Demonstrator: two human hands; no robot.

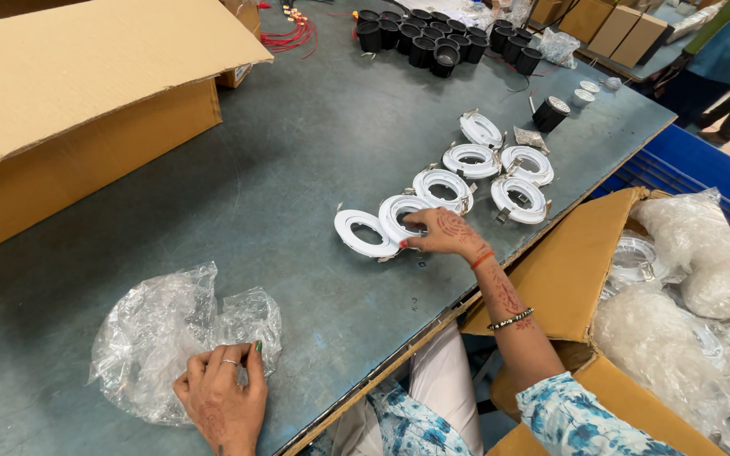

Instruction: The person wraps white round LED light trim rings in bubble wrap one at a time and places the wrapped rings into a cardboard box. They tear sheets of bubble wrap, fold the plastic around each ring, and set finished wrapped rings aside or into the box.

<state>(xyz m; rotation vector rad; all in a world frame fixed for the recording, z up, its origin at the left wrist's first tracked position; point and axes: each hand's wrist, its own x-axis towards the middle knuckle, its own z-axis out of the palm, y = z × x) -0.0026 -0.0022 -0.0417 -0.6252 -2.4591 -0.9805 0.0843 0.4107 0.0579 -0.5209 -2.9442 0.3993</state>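
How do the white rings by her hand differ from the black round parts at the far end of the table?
The white rings are flat, open hoops with small metal clips, lying in loose overlapping rows; the right hand touches one. The black parts are taller, cup-like and huddled in a tight cluster, untouched. Both are round and sit on the same grey table.

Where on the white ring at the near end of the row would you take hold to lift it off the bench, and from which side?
Probably the outer rim of the white ring, pinched through its open centre from above on its left edge. It lies flat, that side faces bare table, while the right hand and the neighbouring ring crowd the other side. The left hand rests on the plastic bag.
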